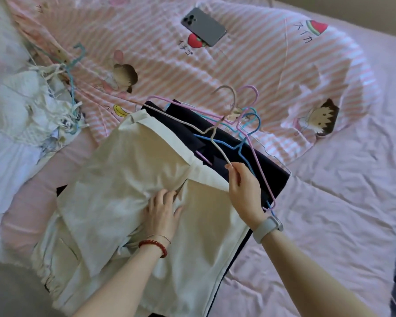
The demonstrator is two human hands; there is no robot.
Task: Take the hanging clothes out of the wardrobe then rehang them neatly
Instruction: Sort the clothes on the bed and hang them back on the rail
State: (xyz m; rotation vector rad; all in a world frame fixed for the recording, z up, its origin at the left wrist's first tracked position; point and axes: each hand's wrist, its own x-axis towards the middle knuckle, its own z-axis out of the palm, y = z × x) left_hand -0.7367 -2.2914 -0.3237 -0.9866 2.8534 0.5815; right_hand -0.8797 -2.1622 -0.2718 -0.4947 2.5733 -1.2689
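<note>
My right hand [244, 191] pinches the lower arm of a white wire hanger [217, 131], thumb and fingertips closed on it, lifting it off the tangle of pink and blue wire hangers [245, 133]. I judge this is to free one for rehanging. My left hand [162, 211] lies flat, fingers spread and holding nothing, pinning the cream cotton garment [133, 170] on the bed so it stays put over the dark navy garment [217, 143].

Home bedroom: bed [343, 225] with wrinkled pink sheet, pink-striped cartoon-print quilt [192, 72], phone [203, 27] on it, clothes and wire hangers [236, 124] spread across.
</note>
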